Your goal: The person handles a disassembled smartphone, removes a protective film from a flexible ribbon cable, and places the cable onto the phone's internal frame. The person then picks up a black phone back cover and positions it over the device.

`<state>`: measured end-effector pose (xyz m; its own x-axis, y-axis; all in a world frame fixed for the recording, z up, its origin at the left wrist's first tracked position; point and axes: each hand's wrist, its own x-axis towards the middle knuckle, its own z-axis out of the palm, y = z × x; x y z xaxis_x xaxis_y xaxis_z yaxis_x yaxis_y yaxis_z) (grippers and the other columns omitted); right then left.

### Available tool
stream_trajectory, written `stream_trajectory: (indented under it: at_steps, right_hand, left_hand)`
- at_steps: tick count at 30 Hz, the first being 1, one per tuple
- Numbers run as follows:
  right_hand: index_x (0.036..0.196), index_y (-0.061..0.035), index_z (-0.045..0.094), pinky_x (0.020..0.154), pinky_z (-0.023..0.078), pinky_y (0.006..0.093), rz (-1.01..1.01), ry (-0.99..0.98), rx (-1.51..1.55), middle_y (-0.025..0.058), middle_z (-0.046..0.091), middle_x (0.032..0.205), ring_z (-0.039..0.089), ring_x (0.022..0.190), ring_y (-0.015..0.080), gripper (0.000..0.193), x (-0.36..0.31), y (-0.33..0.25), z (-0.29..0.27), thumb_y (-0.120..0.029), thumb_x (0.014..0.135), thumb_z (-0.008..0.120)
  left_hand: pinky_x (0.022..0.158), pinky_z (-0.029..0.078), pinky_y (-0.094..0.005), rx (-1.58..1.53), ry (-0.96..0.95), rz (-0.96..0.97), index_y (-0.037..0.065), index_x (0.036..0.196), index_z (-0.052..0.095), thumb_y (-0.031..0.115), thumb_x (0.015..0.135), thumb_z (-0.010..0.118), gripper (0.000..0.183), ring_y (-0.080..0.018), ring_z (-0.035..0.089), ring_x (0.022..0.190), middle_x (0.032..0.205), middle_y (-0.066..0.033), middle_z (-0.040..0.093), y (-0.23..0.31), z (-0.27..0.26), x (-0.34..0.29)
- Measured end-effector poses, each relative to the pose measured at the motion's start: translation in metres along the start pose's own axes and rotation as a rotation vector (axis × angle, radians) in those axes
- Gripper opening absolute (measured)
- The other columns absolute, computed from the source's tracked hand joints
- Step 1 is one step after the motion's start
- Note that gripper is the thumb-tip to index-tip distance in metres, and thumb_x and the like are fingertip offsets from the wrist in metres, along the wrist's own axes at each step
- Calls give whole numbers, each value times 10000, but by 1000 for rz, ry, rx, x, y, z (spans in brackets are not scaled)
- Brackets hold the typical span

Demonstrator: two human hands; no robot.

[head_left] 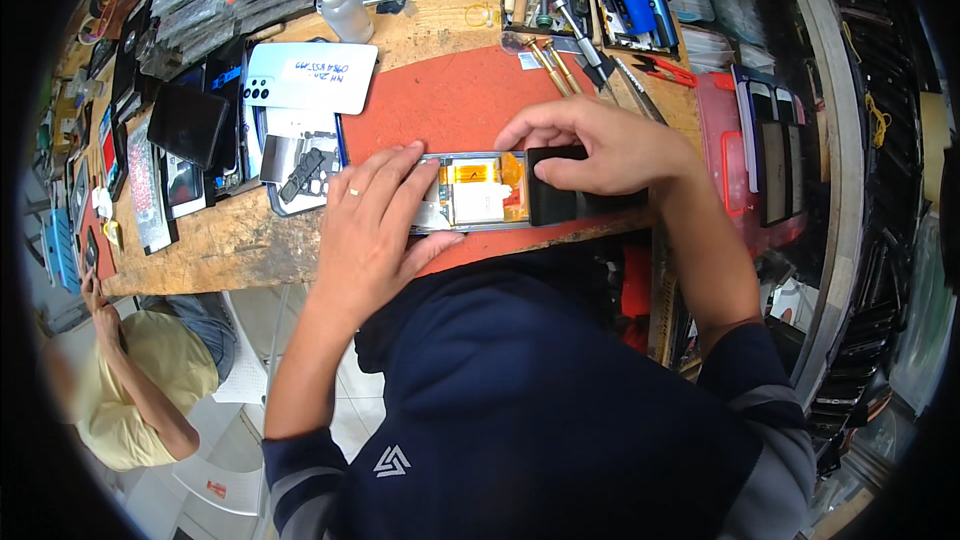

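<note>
An opened phone lies crosswise before me on the red mat, its pale battery and orange flex cables exposed. My left hand holds its left end, fingers over the top and thumb along the near edge. Over the phone's right part sits a black screen panel. My right hand grips this panel, thumb on its face and fingers curled at the far edge. Part of the panel is hidden under that hand.
The red mat covers the bench middle. A white phone back cover, small parts and a bottle stand left. Screwdrivers and red-handled pliers lie far right. Another person sits at left.
</note>
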<state>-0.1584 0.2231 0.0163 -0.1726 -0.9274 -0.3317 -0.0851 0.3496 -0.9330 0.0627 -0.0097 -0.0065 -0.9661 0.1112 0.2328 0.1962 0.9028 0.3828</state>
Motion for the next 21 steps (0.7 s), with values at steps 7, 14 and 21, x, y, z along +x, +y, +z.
stream_trajectory:
  at_steps: [7, 14, 21]
  right_hand:
    - [1400, 20, 651, 994, 544, 318, 38, -12, -103, 59, 702, 1093, 669, 1050, 147, 481, -5, -2, -7, 10, 919, 627]
    - [1345, 4, 694, 960, 541, 324, -179, 339, -215, 82, 714, 1139, 679, 1068, 178, 415, -21, -4, 12, 6, 930, 680]
    - [1206, 23, 736, 975, 536, 312, -289, 968, -284, 86, 717, 1145, 679, 1083, 174, 220, -74, 22, 12, 22, 997, 665]
  left_hand:
    - [1077, 474, -477, 136, 144, 81, 87, 1195, 788, 315, 863, 869, 411, -252, 694, 1228, 1239, -47, 768, 9, 15, -20]
    - [1108, 465, -494, 159, 82, 76, 99, 1173, 800, 231, 901, 844, 305, -257, 690, 1257, 1217, -33, 766, 15, 5, -10]
    - [1065, 515, -490, 4, 131, 35, 42, 1134, 792, 86, 825, 885, 326, -313, 702, 1230, 1194, -102, 771, 26, 12, -14]
